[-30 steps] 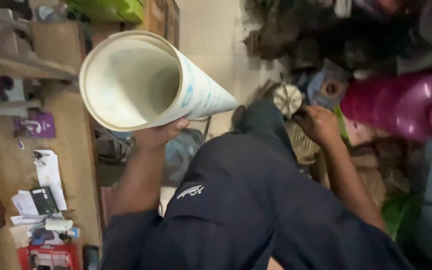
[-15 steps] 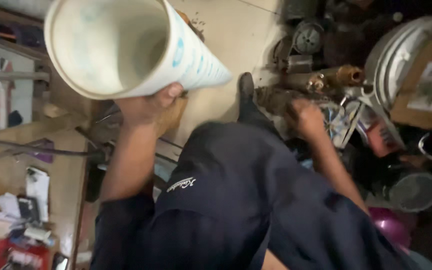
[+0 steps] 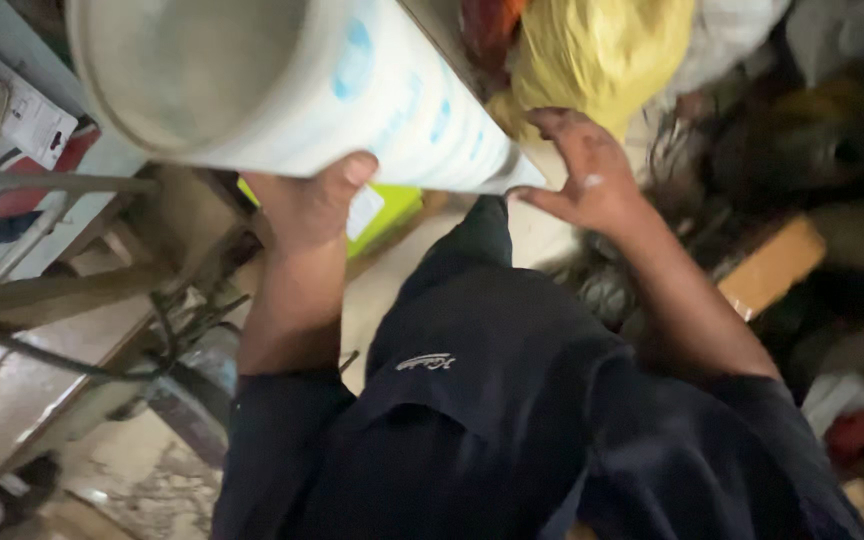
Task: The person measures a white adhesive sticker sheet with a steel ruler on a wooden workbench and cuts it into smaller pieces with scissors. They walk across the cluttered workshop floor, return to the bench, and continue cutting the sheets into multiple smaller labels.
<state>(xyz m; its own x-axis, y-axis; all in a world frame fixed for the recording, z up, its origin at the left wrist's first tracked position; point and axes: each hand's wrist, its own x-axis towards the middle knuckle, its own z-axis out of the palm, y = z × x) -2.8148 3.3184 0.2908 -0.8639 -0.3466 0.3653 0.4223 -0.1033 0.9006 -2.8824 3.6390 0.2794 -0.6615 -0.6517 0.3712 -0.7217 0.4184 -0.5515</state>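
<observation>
Cluttered workshop seen from above, floor point(image 3: 392, 285) pale and worn, showing only in a narrow strip between the piles. Left side: a wooden bench point(image 3: 42, 300) with a metal frame, dark cables point(image 3: 167, 340) hanging off it, a grey panel point(image 3: 12, 190) with a white card and something red behind. Lower left floor is stained and flaking. A green box point(image 3: 392, 210) sits on the floor just past the bench. Top centre: a yellow bag point(image 3: 592, 50) with an orange-red cloth beside it. Right side is a blurred heap of dark junk, a tan cardboard box point(image 3: 772, 265) in it, white and red scraps lower right. The person wears a dark navy garment point(image 3: 492, 420) filling the lower middle. The white pipe point(image 3: 282, 80), wide, with blue print, runs from upper left, open end toward the camera, slanting down to the right. Left hand point(image 3: 312, 205) is clamped under the pipe, thumb pressed on its side. Right hand point(image 3: 587, 175) is spread, fingers apart, touching the pipe's far end, not wrapped round it. Pipe is held up off the floor, above the bench edge.
</observation>
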